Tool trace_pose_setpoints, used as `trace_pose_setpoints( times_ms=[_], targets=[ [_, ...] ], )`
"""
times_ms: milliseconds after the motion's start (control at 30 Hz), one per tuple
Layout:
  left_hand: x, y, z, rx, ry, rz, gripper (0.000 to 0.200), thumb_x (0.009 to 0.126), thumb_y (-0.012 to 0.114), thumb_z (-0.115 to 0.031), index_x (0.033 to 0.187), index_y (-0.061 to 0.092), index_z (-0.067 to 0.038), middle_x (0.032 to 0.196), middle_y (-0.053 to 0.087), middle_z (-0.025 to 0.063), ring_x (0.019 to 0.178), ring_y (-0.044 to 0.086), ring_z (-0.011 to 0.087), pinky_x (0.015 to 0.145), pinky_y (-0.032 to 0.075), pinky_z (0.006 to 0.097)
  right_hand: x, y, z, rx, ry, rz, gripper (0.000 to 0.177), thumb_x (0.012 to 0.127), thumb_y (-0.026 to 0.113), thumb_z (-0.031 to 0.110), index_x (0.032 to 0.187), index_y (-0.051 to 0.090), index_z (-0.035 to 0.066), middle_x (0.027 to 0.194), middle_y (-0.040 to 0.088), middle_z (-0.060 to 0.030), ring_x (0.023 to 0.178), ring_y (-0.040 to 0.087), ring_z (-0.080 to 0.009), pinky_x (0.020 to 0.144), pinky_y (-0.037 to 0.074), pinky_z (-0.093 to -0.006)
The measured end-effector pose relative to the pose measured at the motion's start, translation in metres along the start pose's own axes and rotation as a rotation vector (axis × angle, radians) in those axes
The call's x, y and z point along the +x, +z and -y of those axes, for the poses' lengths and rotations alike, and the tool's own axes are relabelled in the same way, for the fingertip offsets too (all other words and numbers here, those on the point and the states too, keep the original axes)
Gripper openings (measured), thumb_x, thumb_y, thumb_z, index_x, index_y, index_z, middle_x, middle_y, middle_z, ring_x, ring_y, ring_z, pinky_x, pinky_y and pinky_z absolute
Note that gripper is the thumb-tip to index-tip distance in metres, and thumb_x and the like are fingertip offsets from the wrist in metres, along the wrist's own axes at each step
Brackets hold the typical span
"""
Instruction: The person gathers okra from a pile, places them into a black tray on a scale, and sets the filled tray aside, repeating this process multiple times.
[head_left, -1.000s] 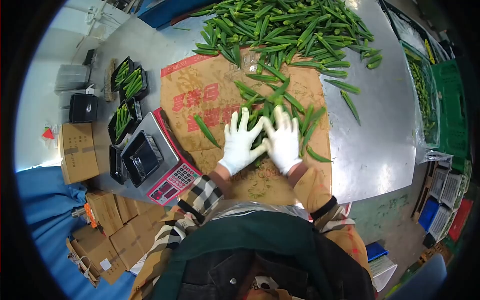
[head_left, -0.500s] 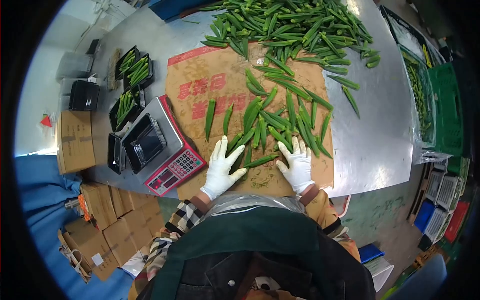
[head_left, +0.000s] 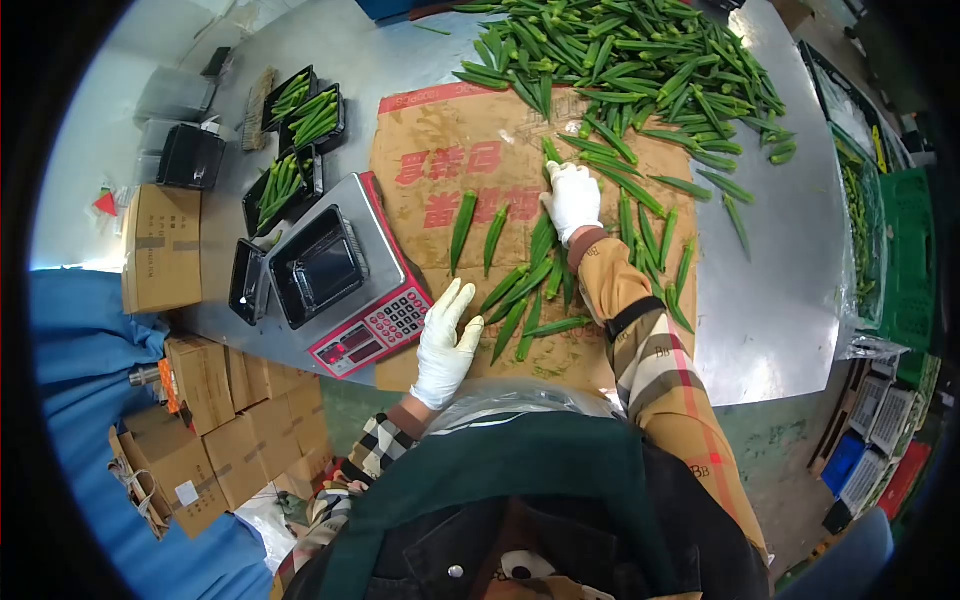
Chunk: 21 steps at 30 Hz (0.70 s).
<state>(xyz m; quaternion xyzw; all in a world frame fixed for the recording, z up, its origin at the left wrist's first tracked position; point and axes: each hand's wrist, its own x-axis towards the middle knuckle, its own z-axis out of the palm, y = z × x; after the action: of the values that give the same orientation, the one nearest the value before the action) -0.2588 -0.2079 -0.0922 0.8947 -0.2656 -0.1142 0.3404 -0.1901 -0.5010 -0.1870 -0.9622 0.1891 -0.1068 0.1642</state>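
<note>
- The okra pods lie loosely on the cardboard sheet, several of them just below the right forearm; some cross or touch each other, while two lie more apart at the left.
- They look green and slender, tapering to a point, with paler caps; their surface seems firm and ridged.
- The right hand, in a white glove, reaches over the sheet with fingers bent inward, and one pod shows at its fingertips – whether it is gripped or only touched, I cannot tell.
- I judge the step in hand as reaching among single pods; the next move seems to call for a light pinch, so that the neighbours are not dragged along.
- The left hand, also gloved, has its fingers spread and thumb apart, with nothing seen in it – it is near the scale.
- On the scale stands a black tray; beyond it, other black trays contain pods.
- A large pile of okra covers the far part of the metal table.
</note>
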Motion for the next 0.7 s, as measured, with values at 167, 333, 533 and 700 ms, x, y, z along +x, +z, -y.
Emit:
trace_pose_setpoints(
  times_ms=[167,333,533,700],
  targets=[
    [0.007,-0.006,0.005,-0.065,-0.005,-0.056,0.048,0.089,0.069,-0.010,0.136,0.059,-0.008,0.140,0.057,0.0156,0.125,0.054,0.0320,0.107,0.043,0.0381,0.004,-0.006,-0.014,0.613,0.331,0.087,0.037,0.083,0.075,0.013,0.118,0.066,0.004,0.104,0.072,-0.0129,0.092,0.069,-0.0249,0.085,0.053,-0.0338],
    [0.019,0.006,0.004,-0.130,0.039,-0.068,0.045,0.090,0.067,-0.009,0.134,0.060,-0.007,0.137,0.060,0.0145,0.125,0.056,0.0293,0.107,0.043,0.0370,-0.049,-0.086,-0.021,1.853,0.487,0.280,0.040,0.097,0.061,0.008,0.134,0.054,-0.005,0.115,0.069,-0.0140,0.097,0.069,-0.0173,0.085,0.056,-0.0294],
    [0.025,0.024,-0.005,-0.288,0.004,-0.016,0.042,0.092,0.065,-0.006,0.134,0.060,-0.004,0.136,0.060,0.0142,0.127,0.056,0.0258,0.109,0.042,0.0350,-0.125,-0.102,-0.025,2.381,0.466,0.263,0.043,0.101,0.054,0.010,0.140,0.046,-0.005,0.121,0.067,-0.0149,0.100,0.069,-0.0203,0.089,0.057,-0.0350],
    [0.037,0.020,-0.002,-0.455,-0.064,-0.104,0.045,0.096,0.060,-0.004,0.140,0.052,0.001,0.137,0.058,0.0154,0.125,0.056,0.0216,0.108,0.042,0.0313,-0.179,-0.109,-0.045,2.342,0.569,0.130,0.041,0.102,0.056,0.014,0.139,0.049,-0.002,0.120,0.066,-0.0145,0.102,0.068,-0.0226,0.088,0.056,-0.0405]
  ],
)
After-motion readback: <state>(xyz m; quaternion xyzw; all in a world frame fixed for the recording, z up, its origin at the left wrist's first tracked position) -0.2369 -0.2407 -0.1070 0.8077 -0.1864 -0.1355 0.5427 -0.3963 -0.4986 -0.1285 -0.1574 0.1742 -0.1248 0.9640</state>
